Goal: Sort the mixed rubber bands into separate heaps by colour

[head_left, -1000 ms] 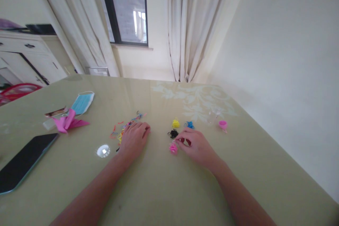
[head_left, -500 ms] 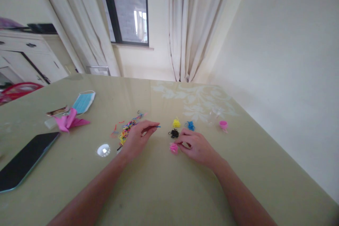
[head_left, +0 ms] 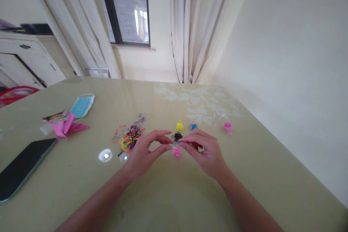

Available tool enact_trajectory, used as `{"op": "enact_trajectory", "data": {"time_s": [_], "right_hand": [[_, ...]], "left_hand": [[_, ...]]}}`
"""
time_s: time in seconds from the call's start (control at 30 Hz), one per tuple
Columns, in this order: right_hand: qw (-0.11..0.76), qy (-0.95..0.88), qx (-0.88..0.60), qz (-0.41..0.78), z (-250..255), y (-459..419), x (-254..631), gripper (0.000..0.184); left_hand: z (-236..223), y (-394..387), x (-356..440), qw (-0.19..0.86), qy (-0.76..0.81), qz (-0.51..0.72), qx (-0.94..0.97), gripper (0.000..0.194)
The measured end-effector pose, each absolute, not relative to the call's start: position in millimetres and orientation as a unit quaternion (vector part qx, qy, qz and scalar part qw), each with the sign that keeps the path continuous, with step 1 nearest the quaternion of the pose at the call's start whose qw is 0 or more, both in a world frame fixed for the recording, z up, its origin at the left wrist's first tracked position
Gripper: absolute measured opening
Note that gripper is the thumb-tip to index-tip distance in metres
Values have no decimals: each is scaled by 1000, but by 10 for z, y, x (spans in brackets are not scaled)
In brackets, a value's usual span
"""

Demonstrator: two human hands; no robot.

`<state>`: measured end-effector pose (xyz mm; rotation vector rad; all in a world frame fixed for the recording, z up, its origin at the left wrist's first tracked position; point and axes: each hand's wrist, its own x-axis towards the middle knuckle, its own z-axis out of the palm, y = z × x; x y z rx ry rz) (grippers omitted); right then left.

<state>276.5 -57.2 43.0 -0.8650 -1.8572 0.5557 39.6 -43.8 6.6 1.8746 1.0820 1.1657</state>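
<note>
My right hand pinches a small blue rubber band between thumb and fingertips, just above the pink pile of rubber bands. My left hand faces it with thumb and fingers apart, and nothing shows between them. Close beyond the fingertips lies a black pile. Farther back are a yellow pile and a blue pile, the blue one partly behind my right hand. Beside my left hand spreads a heap of mixed-colour rubber bands, its near right side partly covered.
On the right stand a small pink cup and a clear plastic piece. To the left lie a phone, a pink folded-paper figure and a blue face mask. A wall borders the table's right side.
My left hand has moved right, from the mixed heap to my right hand, and its fingers have parted. The blue rubber band it pinched is now at my right fingertips.
</note>
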Motion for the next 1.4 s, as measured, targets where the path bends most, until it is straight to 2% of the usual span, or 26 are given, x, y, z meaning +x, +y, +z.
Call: {"op": "enact_trajectory", "data": {"time_s": [0.1,0.17,0.23,0.33,0.5,0.7,0.8,0.9,1.0,1.1,1.27,1.4], "right_hand": [[533,-715,-352,283,483,-552,2803,12],[553,-690,-340,319,509,-540,2831,18],[560,-674,-328,354,522,-533,2857,25],[563,-656,-312,393,515,-532,2884,34],[569,-644,-311,406,454,-521,2920,39],[590,-619,-397,333,350,-294,3097,32],[529,-646,-511,205,235,-116,3239,23],[422,-684,-589,87,72,18,3338,24],[336,-713,-615,34,-81,89,3360,27],[288,-729,-621,5,-179,125,3340,30],[274,-736,-619,2,-177,126,3323,32],[362,-734,-571,52,-9,-9,3208,29]], "left_hand": [[13,-324,296,191,482,394,758,19],[-42,-252,223,97,531,322,778,18],[-95,-200,165,50,571,249,781,21],[-144,-162,123,30,597,192,779,22],[-168,-138,117,18,585,188,789,25],[-206,-112,119,6,589,204,782,23],[-204,-109,144,46,585,262,766,25],[-156,-134,201,139,551,361,740,24],[-84,-181,272,220,494,426,725,22],[-31,-221,330,275,456,456,713,21],[-30,-242,372,344,427,488,679,23],[-36,-258,403,419,433,489,630,29]]}}
